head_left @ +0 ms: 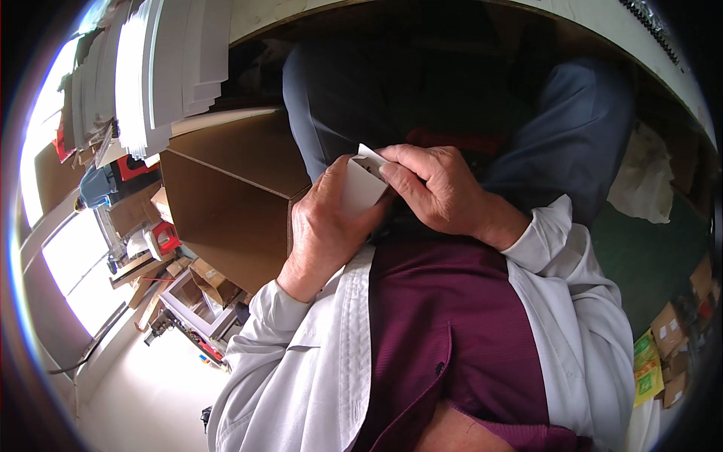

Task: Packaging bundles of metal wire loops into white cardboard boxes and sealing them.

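Observation:
Between my hands, above my lap, is a small white box (361, 190) with a flap standing up at its far end. My left hand (325, 223) wraps round the box, thumb on one side and fingers on the other. At the upper right corner of the box, my right hand (431, 181) pinches the edge by its opening with thumb and forefinger. Something dark shows just inside the opening, too small to name. A large brown cardboard box (226, 196) stands open beside my left knee.
Stacked white sheets (177, 68) lie at the upper left on the table (256, 16), whose edge curves across the far side above my knees. A pale plastic bag (642, 173) rests right of my leg. Small cartons (669, 330) and a yellow packet (646, 369) lie at the lower right.

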### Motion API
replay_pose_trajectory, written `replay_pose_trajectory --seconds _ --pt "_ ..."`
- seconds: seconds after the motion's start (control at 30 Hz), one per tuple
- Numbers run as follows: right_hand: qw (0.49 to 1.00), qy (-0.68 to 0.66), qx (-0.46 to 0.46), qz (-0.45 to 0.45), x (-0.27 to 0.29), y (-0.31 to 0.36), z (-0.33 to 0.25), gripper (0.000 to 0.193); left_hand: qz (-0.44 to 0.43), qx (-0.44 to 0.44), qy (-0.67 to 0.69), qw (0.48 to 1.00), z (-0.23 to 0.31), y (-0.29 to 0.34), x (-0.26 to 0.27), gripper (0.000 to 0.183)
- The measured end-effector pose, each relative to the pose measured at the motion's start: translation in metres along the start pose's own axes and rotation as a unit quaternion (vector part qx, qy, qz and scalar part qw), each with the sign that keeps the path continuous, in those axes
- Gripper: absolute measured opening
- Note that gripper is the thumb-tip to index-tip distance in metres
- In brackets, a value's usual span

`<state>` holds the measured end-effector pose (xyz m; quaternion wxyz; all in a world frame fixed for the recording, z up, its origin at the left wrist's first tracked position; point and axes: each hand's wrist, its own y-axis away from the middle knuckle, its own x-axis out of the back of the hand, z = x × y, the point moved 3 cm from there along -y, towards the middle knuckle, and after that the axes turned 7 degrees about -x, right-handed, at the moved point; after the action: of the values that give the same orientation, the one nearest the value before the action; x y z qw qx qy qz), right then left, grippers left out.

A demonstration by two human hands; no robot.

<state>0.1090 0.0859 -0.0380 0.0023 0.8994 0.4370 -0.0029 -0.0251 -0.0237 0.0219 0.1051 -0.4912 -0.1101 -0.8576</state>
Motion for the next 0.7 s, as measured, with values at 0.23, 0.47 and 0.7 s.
replay_pose_trajectory --seconds 0.23,0.47,0.7 --pt "0.999 -0.002 0.042 0.026 -0.006 0.0 0.003 0.02 0.036 0.003 0.039 0.999 -0.001 0.005 -0.003 0.066" --pt "0.994 0.069 0.086 0.008 -0.007 0.0 0.0 0.022 0.071 0.002 0.066 0.995 -0.007 0.016 -0.011 0.077" --pt "0.985 -0.117 -0.123 -0.024 -0.006 0.001 0.004 0.023 0.144 -0.005 0.104 0.984 -0.011 0.026 -0.023 0.073"
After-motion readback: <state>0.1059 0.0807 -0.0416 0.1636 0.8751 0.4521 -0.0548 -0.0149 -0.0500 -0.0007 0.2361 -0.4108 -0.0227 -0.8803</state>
